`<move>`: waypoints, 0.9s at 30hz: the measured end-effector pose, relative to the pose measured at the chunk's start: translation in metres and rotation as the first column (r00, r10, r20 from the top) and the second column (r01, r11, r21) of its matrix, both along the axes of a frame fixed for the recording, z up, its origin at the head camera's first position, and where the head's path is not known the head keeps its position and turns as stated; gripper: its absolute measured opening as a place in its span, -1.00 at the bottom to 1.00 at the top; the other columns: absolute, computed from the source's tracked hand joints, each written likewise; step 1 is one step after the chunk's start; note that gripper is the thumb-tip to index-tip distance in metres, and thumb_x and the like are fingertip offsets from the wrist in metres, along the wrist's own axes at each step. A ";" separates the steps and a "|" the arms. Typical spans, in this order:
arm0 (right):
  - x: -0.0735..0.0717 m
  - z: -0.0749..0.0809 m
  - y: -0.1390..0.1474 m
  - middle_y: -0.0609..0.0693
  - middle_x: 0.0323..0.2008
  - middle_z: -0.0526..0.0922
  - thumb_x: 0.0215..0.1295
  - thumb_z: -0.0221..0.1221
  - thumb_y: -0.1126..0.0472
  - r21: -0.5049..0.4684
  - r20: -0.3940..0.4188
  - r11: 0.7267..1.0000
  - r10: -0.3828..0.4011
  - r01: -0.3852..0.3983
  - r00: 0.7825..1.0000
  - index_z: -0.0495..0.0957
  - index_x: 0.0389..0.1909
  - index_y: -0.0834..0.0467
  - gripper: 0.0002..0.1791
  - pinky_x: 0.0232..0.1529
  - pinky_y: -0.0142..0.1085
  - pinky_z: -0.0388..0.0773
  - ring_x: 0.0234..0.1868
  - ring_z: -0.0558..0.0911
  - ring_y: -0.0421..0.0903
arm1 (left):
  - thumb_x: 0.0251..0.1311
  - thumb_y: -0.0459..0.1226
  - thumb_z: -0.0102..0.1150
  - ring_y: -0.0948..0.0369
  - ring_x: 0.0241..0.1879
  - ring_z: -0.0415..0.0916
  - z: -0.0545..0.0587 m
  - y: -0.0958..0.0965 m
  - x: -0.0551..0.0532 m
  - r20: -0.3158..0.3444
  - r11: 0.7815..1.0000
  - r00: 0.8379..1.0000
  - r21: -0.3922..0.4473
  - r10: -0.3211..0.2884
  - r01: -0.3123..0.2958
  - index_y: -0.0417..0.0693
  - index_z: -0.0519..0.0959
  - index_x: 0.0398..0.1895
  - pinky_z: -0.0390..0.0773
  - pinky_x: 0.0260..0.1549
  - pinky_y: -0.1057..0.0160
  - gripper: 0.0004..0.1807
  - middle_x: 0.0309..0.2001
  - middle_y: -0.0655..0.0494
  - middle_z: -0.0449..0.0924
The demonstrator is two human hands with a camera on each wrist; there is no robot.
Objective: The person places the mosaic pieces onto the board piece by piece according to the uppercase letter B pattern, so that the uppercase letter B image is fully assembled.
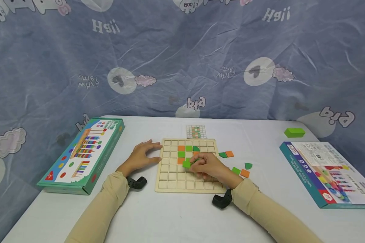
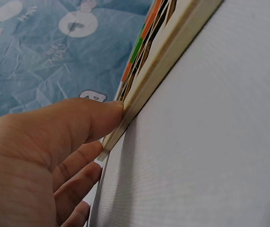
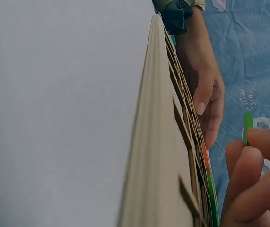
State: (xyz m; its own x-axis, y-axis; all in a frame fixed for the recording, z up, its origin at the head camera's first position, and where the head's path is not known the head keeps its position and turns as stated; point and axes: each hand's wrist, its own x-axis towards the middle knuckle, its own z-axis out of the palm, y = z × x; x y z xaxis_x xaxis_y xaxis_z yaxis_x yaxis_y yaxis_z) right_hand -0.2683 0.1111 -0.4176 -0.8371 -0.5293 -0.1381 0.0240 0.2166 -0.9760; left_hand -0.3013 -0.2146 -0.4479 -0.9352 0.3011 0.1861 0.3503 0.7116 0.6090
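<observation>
A wooden grid board [image 1: 167, 185] lies on the white table, with orange and green square tiles and a green quarter-round tile [image 1: 196, 148] in its upper middle cells. My right hand [image 1: 211, 167] pinches a green square tile [image 1: 186, 164] between thumb and fingertips, above the board's middle. In the right wrist view that green tile [image 3: 248, 127] is seen nearly edge-on, raised off the board. My left hand [image 1: 142, 157] rests at the board's left edge, fingers spread; its thumb [image 2: 104, 118] touches the rim in the left wrist view. The right hand hides some cells.
A small pattern card [image 1: 196, 132] lies just beyond the board. Loose tiles, including an orange square [image 1: 245, 173] and a green quarter-round [image 1: 248, 165], lie right of it. Flat toy boxes stand left [image 1: 85, 152] and right [image 1: 331, 172], with a green block [image 1: 294, 132] behind the right one.
</observation>
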 end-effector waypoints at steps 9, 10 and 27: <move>-0.003 -0.003 -0.018 -0.04 -0.44 0.63 0.37 0.36 0.41 0.033 -0.096 0.999 0.011 -0.008 0.995 0.58 0.03 0.40 -0.72 -0.58 -0.46 0.47 -0.65 0.43 -0.22 | 0.27 -0.14 0.48 -0.22 0.65 0.14 0.000 -0.002 0.000 -0.005 1.000 1.000 0.002 -0.004 0.004 -0.14 0.64 0.39 -0.08 0.65 -0.27 -0.37 0.48 -0.10 0.53; -0.003 -0.004 -0.019 -0.04 -0.45 0.62 0.36 0.38 0.40 0.054 -0.109 0.999 0.004 0.002 0.994 0.59 0.02 0.39 -0.72 -0.59 -0.45 0.48 -0.67 0.43 -0.22 | 0.27 -0.14 0.48 -0.22 0.65 0.13 0.000 -0.002 0.000 -0.004 1.000 1.000 0.003 -0.003 0.004 -0.14 0.64 0.38 -0.08 0.65 -0.27 -0.37 0.48 -0.10 0.53; 0.000 -0.007 -0.024 -0.06 -0.55 0.56 0.30 0.43 0.43 0.146 -0.217 0.988 -0.017 0.050 0.976 0.67 -0.05 0.36 -0.76 -0.66 -0.45 0.44 -0.75 0.41 -0.25 | 0.27 -0.15 0.48 -0.20 0.66 0.11 0.000 -0.001 0.001 0.007 1.000 1.000 0.003 0.005 -0.005 -0.12 0.64 0.39 -0.10 0.66 -0.25 -0.37 0.49 -0.09 0.52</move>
